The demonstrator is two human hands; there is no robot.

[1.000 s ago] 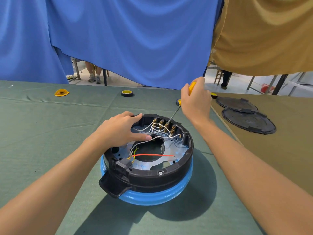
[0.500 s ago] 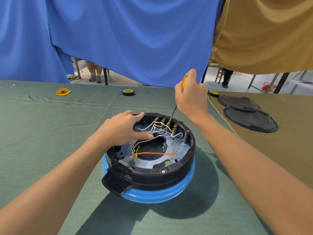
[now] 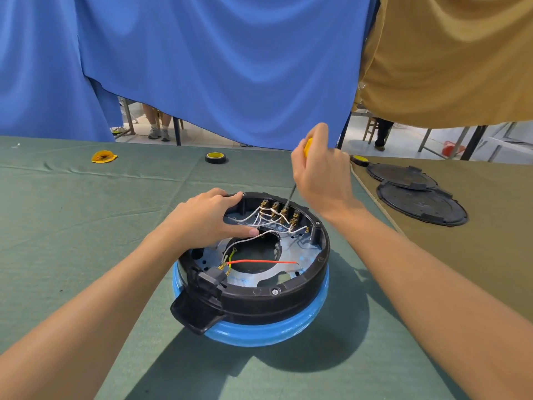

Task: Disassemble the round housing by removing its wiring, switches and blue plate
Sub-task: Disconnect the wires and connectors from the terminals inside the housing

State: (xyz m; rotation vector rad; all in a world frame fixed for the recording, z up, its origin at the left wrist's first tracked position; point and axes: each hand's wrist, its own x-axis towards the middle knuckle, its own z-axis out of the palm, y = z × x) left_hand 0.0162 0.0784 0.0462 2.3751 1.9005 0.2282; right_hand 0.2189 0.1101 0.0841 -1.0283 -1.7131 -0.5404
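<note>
The round black housing (image 3: 288, 295) sits on a blue rim in the middle of the green table. Inside lie a bluish metal plate (image 3: 253, 277), white wires (image 3: 268, 219), a red wire (image 3: 262, 261) and a row of brass-terminal switches (image 3: 278, 210) at the far wall. My left hand (image 3: 206, 219) rests on the housing's far-left rim, its thumb stretched over the plate. My right hand (image 3: 320, 168) grips a yellow-handled screwdriver (image 3: 289, 199), whose tip touches one of the switches.
Two black round covers (image 3: 421, 202) lie on the brown cloth at the right. A roll of black tape (image 3: 215, 157) and a yellow scrap (image 3: 103, 156) sit near the far table edge. Blue and tan curtains hang behind.
My right hand has moved left and raised the screwdriver more upright, its tip shifting along the switch row. My left hand stays on the rim.
</note>
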